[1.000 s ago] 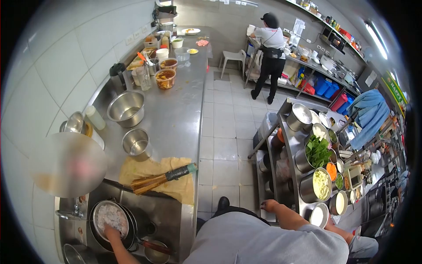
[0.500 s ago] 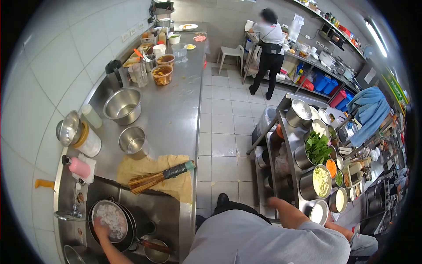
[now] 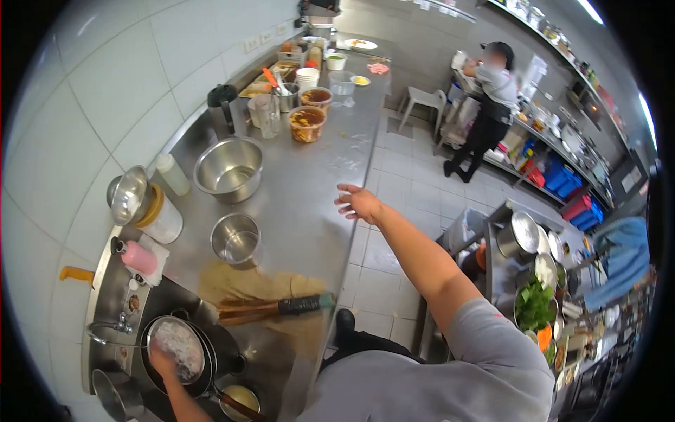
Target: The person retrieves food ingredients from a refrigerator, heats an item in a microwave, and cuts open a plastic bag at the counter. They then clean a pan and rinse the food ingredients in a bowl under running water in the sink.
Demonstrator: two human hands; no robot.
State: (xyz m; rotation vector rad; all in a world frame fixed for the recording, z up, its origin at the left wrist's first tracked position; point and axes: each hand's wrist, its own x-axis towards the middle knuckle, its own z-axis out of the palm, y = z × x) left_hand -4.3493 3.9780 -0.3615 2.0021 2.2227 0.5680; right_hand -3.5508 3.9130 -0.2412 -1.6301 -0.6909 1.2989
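Note:
My left hand (image 3: 163, 360) reaches into a metal bowl (image 3: 202, 376) of pale, wet pieces (image 3: 184, 346), whose kind I cannot make out. Its fingers are blurred and partly hidden among them. This bowl sits inside a dark wok (image 3: 211, 357) in the sink. My right hand (image 3: 360, 205) is stretched out over the counter's edge, its fingers spread and holding nothing. Nearest to it on the steel counter (image 3: 306, 218) are a steel pot (image 3: 236, 240) and a larger steel bowl (image 3: 228, 169).
A bamboo wok brush (image 3: 281, 307) lies on a tan cloth (image 3: 239, 281) beside the sink. A faucet (image 3: 119, 327) rises at its left. Tubs of brown sauce (image 3: 307, 124) stand farther back. At right is a rack with leafy greens (image 3: 534, 306); a co-worker (image 3: 489, 112) stands behind.
My right hand has swung from low beside the rack up and left to the counter's edge, its fingers opening out. My left hand stays at the bowl. The view has turned and tilted.

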